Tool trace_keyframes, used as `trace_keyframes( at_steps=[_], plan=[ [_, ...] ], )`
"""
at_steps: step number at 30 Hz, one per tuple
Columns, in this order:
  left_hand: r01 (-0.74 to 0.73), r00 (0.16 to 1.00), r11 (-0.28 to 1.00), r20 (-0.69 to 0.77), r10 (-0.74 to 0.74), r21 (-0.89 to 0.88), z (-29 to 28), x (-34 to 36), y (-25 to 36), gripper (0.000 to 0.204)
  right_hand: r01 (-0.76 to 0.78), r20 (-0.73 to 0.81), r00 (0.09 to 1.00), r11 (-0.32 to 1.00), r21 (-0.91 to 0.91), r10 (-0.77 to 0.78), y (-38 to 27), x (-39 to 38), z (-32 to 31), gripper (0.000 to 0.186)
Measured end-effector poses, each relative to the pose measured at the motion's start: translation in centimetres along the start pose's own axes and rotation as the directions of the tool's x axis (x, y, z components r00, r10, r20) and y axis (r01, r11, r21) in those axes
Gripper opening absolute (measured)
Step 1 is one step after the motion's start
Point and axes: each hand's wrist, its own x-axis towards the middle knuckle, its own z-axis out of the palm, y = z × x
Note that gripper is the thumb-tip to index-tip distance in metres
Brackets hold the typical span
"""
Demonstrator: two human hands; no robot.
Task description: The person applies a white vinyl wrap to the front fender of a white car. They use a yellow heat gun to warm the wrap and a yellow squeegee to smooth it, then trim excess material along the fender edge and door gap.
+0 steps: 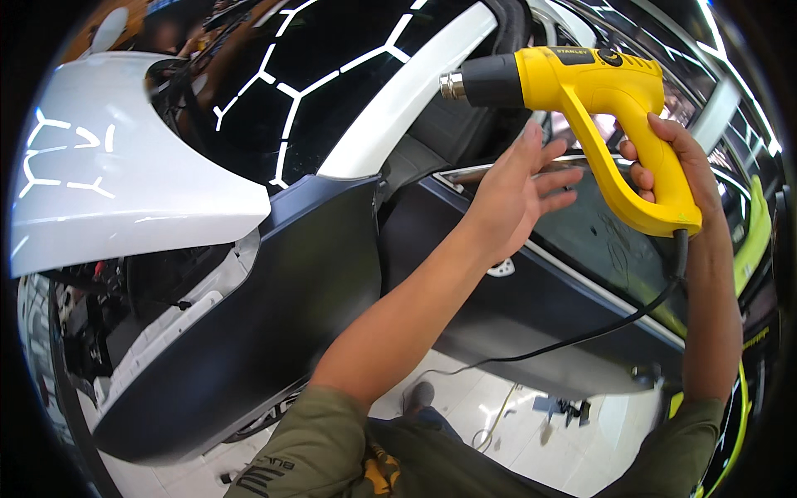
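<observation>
A yellow heat gun [594,79] with a black barrel and a metal nozzle is up in front of me, its nozzle pointing left. My right hand [677,162] is wrapped round its handle, inside the yellow guard loop. Below the barrel, my left hand [519,195] holds nothing; its fingers are spread and apart from the heat gun. From the handle's base a black power cord [581,336] hangs down toward the floor. Behind my hands is the car door [531,332], dark matte below its window [618,261].
To the left, the dark front fender [290,307] meets the raised white hood [141,158]. Glossy windshield glass [332,91] reflects the hexagonal ceiling lights. On the tiled floor [498,440] lie a thin yellowish cable [502,411] and dark small items [564,408]. A blurred person is at the far upper left.
</observation>
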Motion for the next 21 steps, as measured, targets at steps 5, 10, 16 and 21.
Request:
trace_keyframes(
  at_steps=[5, 10, 16, 21],
  plan=[
    [-0.167, 0.980, 0.984, -0.100, 0.172, 0.063, 0.5, 7.6, -1.8, 0.040, -0.082, 0.003, 0.996, 0.953, -0.290, 0.086, -1.0, 6.2, -3.8, 0.040],
    [-0.202, 0.922, 0.978, -0.327, 0.206, 0.045, 0.1, 13.6, -4.2, 0.030, -0.195, -0.082, 0.975, 0.613, -0.766, 0.208, -2.5, 14.2, -7.1, 0.043],
    [-0.129, 0.916, 0.988, -0.392, 0.088, -0.079, -4.0, 16.8, -5.1, 0.037, 0.191, 0.113, 0.964, -0.329, -0.925, 0.240, -0.2, 23.9, -7.0, 0.042],
    [-0.002, 0.982, 0.992, -0.188, 0.026, 0.128, -6.6, 14.4, -4.9, 0.036, 0.133, 0.013, 0.955, -0.391, -0.911, 0.295, 3.2, 30.2, -9.1, 0.044]
  ],
)
